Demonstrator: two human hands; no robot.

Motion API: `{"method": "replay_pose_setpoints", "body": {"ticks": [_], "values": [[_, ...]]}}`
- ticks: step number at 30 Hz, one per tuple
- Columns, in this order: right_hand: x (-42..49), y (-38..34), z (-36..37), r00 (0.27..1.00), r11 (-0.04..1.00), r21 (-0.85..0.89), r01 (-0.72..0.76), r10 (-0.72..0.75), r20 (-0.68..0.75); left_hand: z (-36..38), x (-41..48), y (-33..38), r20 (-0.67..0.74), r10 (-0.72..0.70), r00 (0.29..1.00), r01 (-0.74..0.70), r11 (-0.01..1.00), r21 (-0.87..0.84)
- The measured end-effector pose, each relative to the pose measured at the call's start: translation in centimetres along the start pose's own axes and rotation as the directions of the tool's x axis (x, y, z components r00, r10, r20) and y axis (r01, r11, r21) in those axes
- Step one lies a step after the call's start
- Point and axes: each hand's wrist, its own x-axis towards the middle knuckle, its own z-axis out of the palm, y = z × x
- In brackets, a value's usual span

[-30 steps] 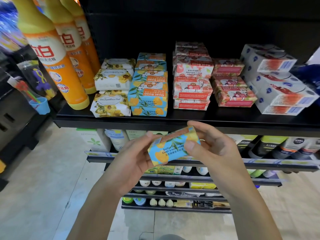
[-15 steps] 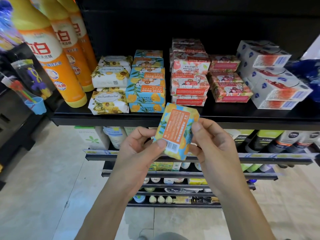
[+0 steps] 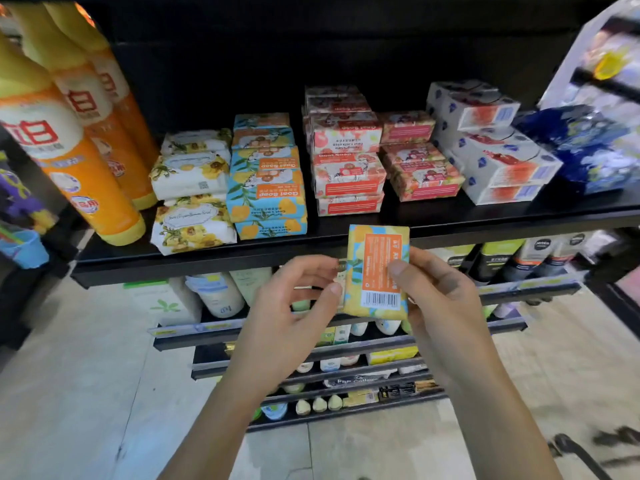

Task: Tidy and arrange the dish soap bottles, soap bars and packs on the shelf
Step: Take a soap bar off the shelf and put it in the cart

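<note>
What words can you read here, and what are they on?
"Goat Soap": red soap pack.
"Goat Soap": blue soap pack, upside down.
"白": orange dish soap bottle.
Held soap bar: print too blurred to read.
Lower shelves: labels too small.
</note>
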Motion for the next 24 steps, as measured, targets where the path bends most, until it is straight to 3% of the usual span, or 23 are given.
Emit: {"method": "replay_pose_setpoints", "body": {"ticks": [4,7,15,22,24], "values": [[-1.2,0.1,-3.4,0.985,0.999,0.043,-0.031,0.037,-0.168,1.9,1.5,-1.3,0.19,0.134,0.973,-0.196,0.914,0.356],[-2.6,0.5,-7.5,0.951,0.992,0.118,-0.045,0.079,-0.299,5.4,2.7,-1.9,0.373,0.208,0.904,-0.376,0.801,0.466],[-8.2,1.2,-20.5,0.779,0.964,0.251,0.085,0.092,-0.62,20.4,2.9,-1.2,0.676,0.309,0.669,-0.696,0.578,0.426],[-14.8,0.2,-32.0,0.608,0.932,0.279,0.231,0.085,-0.789,35.0,-0.7,1.4,0.8,0.344,0.491,-0.806,0.527,0.269],[-16.5,0.2,-35.2,0.56,0.933,0.265,0.244,0.087,-0.824,38.7,-2.1,2.2,0.81,0.356,0.465,-0.802,0.557,0.216]]}}
